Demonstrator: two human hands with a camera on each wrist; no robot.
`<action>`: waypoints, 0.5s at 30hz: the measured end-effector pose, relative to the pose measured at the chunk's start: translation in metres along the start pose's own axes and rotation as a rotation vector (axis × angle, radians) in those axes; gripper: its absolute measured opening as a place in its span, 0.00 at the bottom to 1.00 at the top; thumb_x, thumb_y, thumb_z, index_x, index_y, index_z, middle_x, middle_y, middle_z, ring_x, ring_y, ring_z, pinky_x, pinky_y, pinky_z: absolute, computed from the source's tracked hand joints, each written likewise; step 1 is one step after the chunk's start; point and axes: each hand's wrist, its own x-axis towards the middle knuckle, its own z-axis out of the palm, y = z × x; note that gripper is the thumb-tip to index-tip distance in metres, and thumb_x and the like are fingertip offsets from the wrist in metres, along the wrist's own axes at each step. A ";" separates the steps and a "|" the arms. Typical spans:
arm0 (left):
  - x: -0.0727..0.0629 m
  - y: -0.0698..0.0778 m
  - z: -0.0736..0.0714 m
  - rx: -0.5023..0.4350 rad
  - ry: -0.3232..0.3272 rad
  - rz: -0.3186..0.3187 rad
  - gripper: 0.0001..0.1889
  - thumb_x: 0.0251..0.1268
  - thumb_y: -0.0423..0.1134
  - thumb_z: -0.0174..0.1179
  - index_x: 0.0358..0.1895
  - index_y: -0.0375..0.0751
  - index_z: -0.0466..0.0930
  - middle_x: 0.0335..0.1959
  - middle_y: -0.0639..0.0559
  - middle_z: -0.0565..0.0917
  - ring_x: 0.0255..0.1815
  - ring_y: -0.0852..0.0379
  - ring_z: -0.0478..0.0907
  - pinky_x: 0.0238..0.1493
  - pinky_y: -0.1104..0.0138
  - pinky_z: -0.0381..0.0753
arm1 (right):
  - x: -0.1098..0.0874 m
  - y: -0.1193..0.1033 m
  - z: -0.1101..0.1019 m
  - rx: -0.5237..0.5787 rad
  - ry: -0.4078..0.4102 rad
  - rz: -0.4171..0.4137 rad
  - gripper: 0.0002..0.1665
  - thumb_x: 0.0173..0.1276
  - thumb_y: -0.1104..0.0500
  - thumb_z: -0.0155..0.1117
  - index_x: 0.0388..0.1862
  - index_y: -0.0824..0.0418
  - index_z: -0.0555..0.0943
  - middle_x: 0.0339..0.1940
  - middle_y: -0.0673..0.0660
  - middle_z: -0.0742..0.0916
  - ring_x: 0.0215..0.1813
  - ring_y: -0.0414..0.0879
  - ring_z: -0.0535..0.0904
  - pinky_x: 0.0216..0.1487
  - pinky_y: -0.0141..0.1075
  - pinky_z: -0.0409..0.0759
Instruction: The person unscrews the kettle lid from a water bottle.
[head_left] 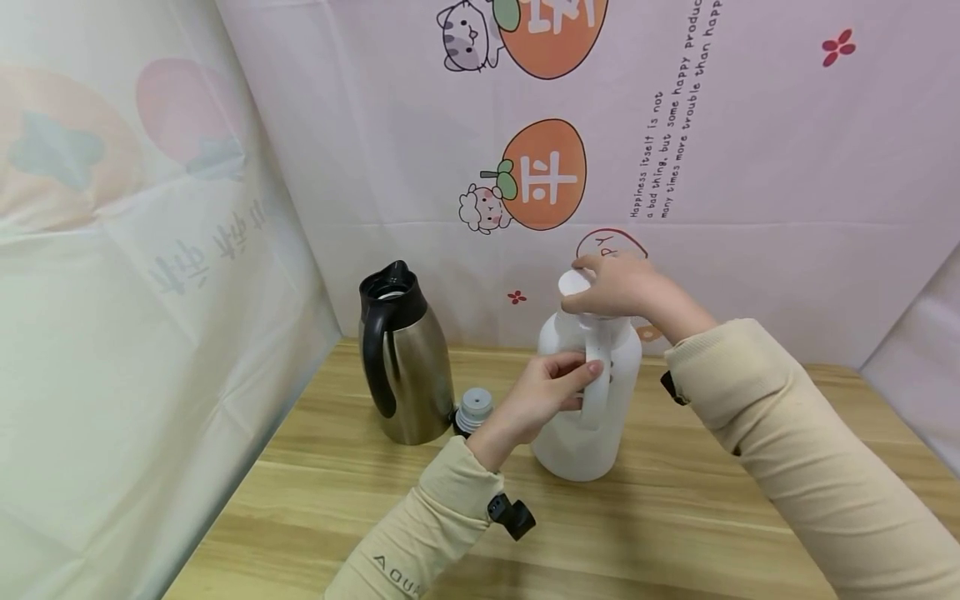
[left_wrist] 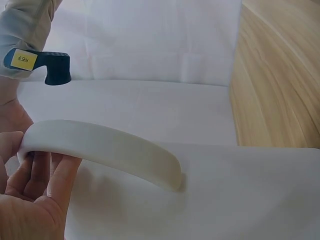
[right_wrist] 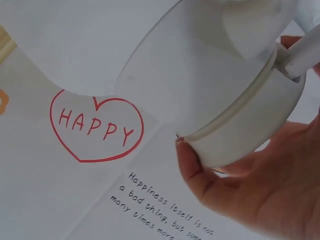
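Observation:
A white plastic jug (head_left: pixel 576 454) stands upright on the wooden table. My left hand (head_left: pixel 534 393) grips its curved handle (head_left: pixel 597 404), with the thumb on the outer side and the fingers tucked behind. The left wrist view shows those fingers curled under the upper part of the handle (left_wrist: pixel 107 146). On top, my right hand (head_left: pixel 626 287) holds the white lid (head_left: pixel 574 282) from above, thumb and fingers on opposite sides. Close up in the right wrist view, the fingertips clasp the rim of the lid (right_wrist: pixel 240 132), which sits at the jug's neck.
To the left stands a steel thermos jug (head_left: pixel 422 379) with a black handle and an uncovered mouth. A grey stopper (head_left: pixel 476 406) lies beside its base, partly behind the left forearm. Printed cloth (head_left: pixel 420 167) hangs along the table's back and left edges.

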 end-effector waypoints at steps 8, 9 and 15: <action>-0.001 0.001 0.000 0.006 -0.005 -0.007 0.19 0.73 0.43 0.52 0.60 0.36 0.75 0.58 0.41 0.79 0.56 0.53 0.79 0.55 0.60 0.81 | 0.004 0.008 -0.002 0.095 -0.059 -0.118 0.39 0.53 0.53 0.59 0.68 0.54 0.67 0.63 0.71 0.70 0.53 0.59 0.68 0.42 0.46 0.74; -0.001 0.001 0.000 0.004 -0.005 -0.008 0.19 0.73 0.43 0.52 0.60 0.36 0.75 0.58 0.41 0.79 0.56 0.53 0.79 0.55 0.60 0.81 | 0.004 0.008 -0.002 0.108 -0.065 -0.127 0.39 0.52 0.55 0.59 0.67 0.54 0.67 0.62 0.69 0.70 0.52 0.58 0.68 0.41 0.44 0.73; -0.001 0.001 -0.001 0.002 -0.002 -0.014 0.19 0.72 0.42 0.52 0.60 0.36 0.75 0.58 0.42 0.79 0.56 0.53 0.79 0.55 0.59 0.81 | 0.003 0.007 -0.002 0.187 -0.090 -0.165 0.34 0.55 0.58 0.57 0.64 0.52 0.68 0.67 0.65 0.68 0.56 0.59 0.68 0.50 0.49 0.72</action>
